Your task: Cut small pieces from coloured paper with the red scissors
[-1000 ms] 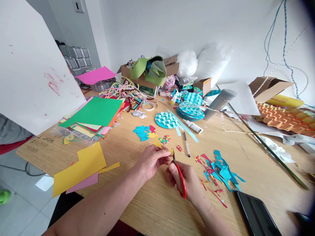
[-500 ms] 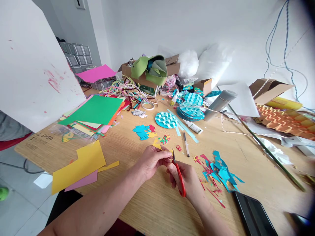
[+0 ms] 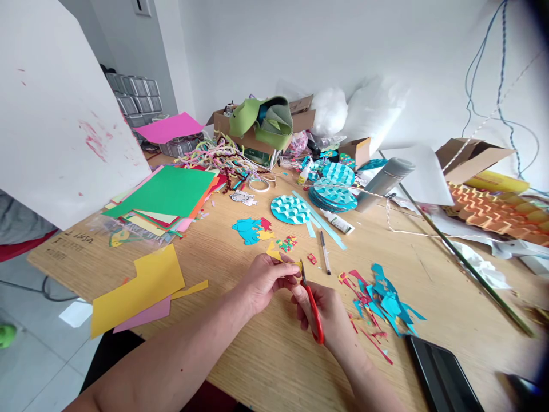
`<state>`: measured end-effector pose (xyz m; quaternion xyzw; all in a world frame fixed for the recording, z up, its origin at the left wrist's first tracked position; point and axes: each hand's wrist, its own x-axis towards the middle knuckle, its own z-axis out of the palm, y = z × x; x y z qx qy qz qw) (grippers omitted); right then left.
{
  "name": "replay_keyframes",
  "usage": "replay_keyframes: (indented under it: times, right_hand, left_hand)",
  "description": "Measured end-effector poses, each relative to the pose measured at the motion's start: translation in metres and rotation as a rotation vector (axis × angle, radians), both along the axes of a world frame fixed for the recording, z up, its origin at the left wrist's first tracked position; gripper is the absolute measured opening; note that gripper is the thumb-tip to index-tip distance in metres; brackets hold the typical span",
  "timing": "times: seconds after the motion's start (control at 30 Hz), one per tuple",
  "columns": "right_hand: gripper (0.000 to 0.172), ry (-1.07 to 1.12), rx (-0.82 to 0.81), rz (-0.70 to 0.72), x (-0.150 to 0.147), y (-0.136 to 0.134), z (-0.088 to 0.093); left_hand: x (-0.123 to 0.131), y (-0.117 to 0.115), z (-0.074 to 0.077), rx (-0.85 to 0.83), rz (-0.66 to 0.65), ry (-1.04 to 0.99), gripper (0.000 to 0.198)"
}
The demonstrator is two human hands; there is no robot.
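Note:
My left hand point(image 3: 263, 281) pinches a small yellow paper piece point(image 3: 295, 265) just above the wooden table point(image 3: 274, 355). My right hand point(image 3: 330, 317) grips red-handled scissors point(image 3: 313, 312), whose blades meet the yellow piece. Blue and red paper scraps point(image 3: 381, 300) lie to the right of my hands. A blue paper cut-out point(image 3: 249, 230) with small red and yellow bits lies just beyond them, beside a pen point(image 3: 325, 260).
A stack of coloured paper sheets point(image 3: 165, 197) and a yellow sheet point(image 3: 137, 289) lie at the left. Turquoise patterned discs point(image 3: 290, 209), a glue tube point(image 3: 337, 221), a grey flask point(image 3: 384, 177), cardboard boxes and cords crowd the back. A dark tablet point(image 3: 444, 375) sits at the near right edge.
Both hands stay together on the yellow piece and the scissors; only the view has shifted slightly.

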<state>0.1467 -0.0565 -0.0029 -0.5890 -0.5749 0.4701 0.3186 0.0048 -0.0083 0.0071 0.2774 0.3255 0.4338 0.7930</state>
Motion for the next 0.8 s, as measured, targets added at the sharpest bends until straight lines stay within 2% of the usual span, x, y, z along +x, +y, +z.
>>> replay_keyframes:
  times: [0.2, 0.8]
  right_hand:
    - [0.049, -0.016, -0.005, -0.006, 0.0001, -0.0002, -0.001]
    - [0.054, -0.065, -0.023, 0.028, -0.0007, -0.0003, 0.0047]
  left_hand:
    - [-0.0006, -0.0002, -0.0009, 0.03, -0.021, 0.019, 0.022]
    - [0.0001, -0.0008, 0.0018, 0.044, 0.031, 0.086, 0.021]
